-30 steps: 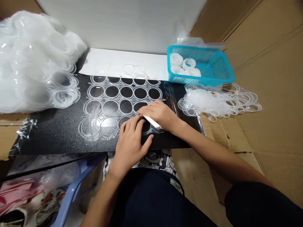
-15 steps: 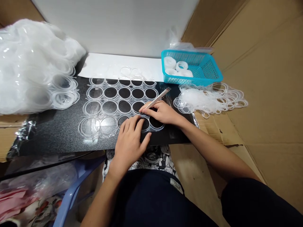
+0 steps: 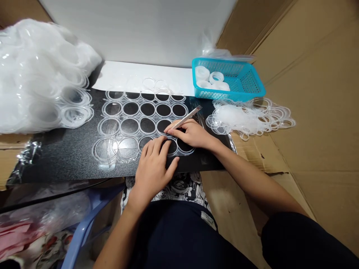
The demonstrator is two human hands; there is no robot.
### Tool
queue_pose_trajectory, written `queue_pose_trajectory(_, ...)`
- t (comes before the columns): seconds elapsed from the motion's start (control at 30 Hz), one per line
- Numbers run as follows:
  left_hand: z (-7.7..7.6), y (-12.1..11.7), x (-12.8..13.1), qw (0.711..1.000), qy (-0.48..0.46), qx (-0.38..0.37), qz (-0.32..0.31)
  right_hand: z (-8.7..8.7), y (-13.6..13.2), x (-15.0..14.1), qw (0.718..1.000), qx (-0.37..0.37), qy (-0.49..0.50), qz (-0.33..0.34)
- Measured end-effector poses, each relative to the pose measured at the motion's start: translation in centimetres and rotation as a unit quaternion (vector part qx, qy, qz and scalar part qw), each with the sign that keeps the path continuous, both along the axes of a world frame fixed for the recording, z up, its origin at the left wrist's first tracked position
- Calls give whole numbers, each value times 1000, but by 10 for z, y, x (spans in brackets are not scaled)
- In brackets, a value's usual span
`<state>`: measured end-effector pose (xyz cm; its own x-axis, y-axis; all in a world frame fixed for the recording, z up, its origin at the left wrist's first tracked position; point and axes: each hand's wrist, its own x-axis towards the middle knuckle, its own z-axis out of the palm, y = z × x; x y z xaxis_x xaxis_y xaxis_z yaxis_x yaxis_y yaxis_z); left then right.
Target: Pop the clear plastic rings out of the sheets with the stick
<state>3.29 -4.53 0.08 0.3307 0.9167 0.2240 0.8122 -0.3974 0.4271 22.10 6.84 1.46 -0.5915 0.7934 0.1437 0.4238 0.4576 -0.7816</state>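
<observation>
A clear plastic sheet of moulded rings lies on a black board across my lap. My left hand rests flat on the sheet's near right corner, fingers stretched out over a ring. My right hand is closed round a thin white knife. Its tip touches the sheet beside my left fingertips and its handle points up to the right.
A big heap of clear ring sheets fills the left. A turquoise basket with white rings stands at the back right, with a pile of loose clear rings in front of it. Cardboard lies to the right and a white panel stands behind.
My right hand has turned the knife from lying low under the fingers to slanting up and right, tip at the sheet. In the last half second almost nothing has moved.
</observation>
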Motion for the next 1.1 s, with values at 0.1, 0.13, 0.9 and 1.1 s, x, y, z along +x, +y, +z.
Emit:
queue_pose_trajectory(0.1,1,0,1,1000,8,4,1,0,-1,0,997,52,-28,43)
queue_pose_trajectory(0.13,1,1,1,1000,10,4,1,0,-2,0,994,83,-40,64)
queue_pose_trajectory(0.9,3,-2,3,1000,2,19,-9,7,28,-28,962,208,-167,-53)
queue_pose_trajectory(1.1,2,-3,2,1000,-15,22,-7,6,69,-24,952,238,-162,-102)
